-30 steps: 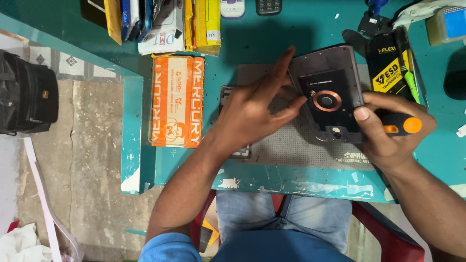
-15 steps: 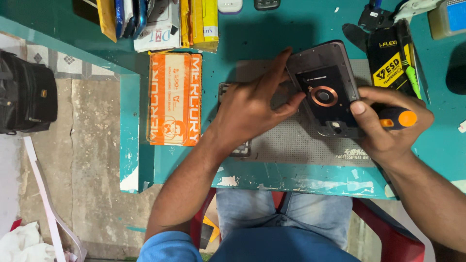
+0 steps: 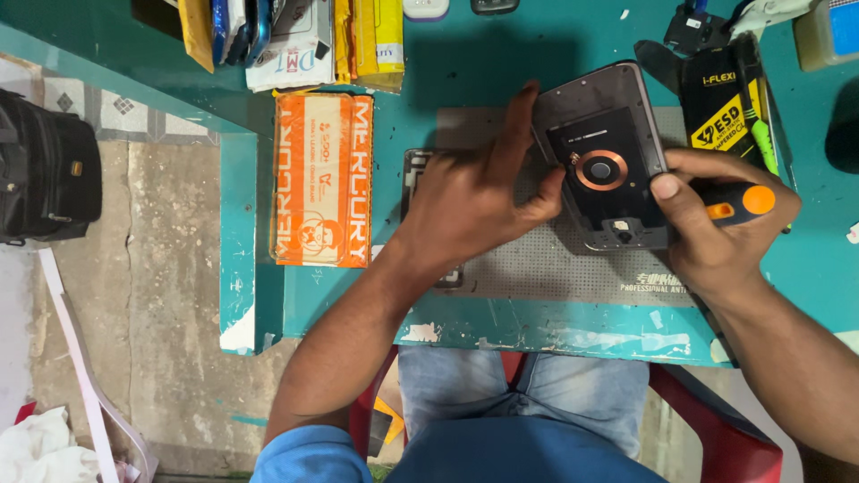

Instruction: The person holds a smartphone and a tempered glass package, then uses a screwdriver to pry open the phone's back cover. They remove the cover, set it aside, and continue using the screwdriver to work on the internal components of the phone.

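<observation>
An opened phone [image 3: 607,165] with a copper coil ring lies back up on a grey work mat [image 3: 555,264] on the teal table. My left hand [image 3: 474,197] rests on the mat and steadies the phone's left edge, index finger stretched up along it. My right hand [image 3: 716,224] grips a black and orange screwdriver [image 3: 738,201], whose tip points at the phone's lower right part.
An orange flat box [image 3: 322,179] lies left of the mat. A black and yellow packet [image 3: 725,107] sits at the right. Boxes and packets [image 3: 295,36] line the far edge. A black bag [image 3: 45,170] stands on the floor at the left, beyond the table's edge [image 3: 237,250].
Both hands and the phone keep nearly the same pose. My right hand with the screwdriver has shifted slightly against the phone's lower right.
</observation>
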